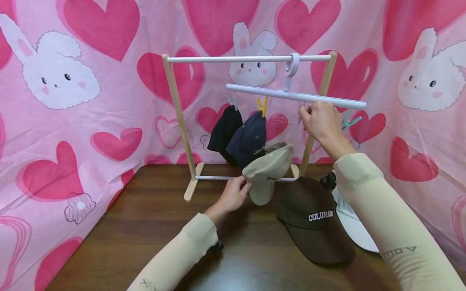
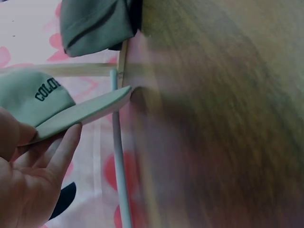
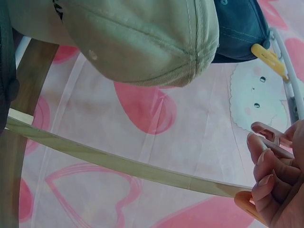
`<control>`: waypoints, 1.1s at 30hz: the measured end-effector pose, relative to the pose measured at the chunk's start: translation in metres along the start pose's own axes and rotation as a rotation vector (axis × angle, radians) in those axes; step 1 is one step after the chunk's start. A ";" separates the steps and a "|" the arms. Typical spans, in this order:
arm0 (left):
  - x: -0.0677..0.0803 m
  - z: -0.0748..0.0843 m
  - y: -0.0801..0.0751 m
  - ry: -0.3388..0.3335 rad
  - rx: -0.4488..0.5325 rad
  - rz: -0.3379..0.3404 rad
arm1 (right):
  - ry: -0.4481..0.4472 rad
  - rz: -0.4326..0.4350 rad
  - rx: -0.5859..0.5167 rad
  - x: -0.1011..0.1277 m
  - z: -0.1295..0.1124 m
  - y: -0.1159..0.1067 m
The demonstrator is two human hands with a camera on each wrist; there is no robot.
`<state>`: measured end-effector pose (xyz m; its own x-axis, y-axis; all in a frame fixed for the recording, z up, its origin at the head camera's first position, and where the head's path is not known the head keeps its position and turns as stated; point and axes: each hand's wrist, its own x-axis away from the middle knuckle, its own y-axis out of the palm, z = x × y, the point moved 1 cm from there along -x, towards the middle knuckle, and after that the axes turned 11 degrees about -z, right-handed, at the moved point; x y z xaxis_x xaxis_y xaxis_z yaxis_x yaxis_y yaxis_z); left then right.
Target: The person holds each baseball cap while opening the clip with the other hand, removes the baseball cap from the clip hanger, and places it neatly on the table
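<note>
My left hand (image 1: 233,196) grips a beige cap (image 1: 269,165) by its brim, thumb on one face and fingers on the other in the left wrist view. The cap is raised in front of the rack, crown up. Just under the white hanger (image 1: 320,99), my right hand (image 1: 322,121) pinches a pink clothespin (image 3: 268,130), mostly hidden by the hand in the head view. An orange clip (image 3: 248,205) shows beside its fingers. A navy cap (image 1: 249,137) hangs from a yellow clip (image 1: 262,106), and a black cap (image 1: 223,129) from a pale clip (image 1: 232,101).
The hanger hooks over the rack's top rail (image 1: 225,59) and tilts down to the right. A teal clip (image 1: 351,121) hangs near its right end. On the table (image 1: 145,234) lie a brown cap (image 1: 313,218) and, partly under the right sleeve, a white cap (image 1: 358,230).
</note>
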<state>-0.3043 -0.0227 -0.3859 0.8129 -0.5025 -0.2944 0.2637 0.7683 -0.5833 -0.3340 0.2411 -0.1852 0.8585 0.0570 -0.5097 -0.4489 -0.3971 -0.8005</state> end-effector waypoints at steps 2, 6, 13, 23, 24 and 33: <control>0.001 -0.001 -0.003 0.000 0.027 -0.018 | 0.002 0.002 0.002 0.000 0.000 0.000; 0.004 -0.002 -0.010 0.000 0.096 -0.075 | 0.009 0.008 0.008 0.001 0.001 -0.001; 0.012 -0.010 -0.028 -0.052 0.227 -0.285 | 0.007 0.004 -0.002 0.001 0.001 0.000; 0.029 -0.023 -0.052 -0.092 0.384 -0.432 | 0.006 0.012 -0.006 0.000 0.000 0.001; 0.031 -0.025 -0.055 -0.100 0.400 -0.447 | 0.003 0.010 -0.007 0.000 0.000 0.001; 0.052 -0.032 -0.076 -0.334 0.433 -0.479 | 0.019 0.000 -0.014 0.001 0.000 0.000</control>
<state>-0.2984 -0.1200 -0.3813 0.6535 -0.7285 0.2055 0.7562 0.6170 -0.2178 -0.3330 0.2409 -0.1862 0.8629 0.0393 -0.5038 -0.4459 -0.4101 -0.7956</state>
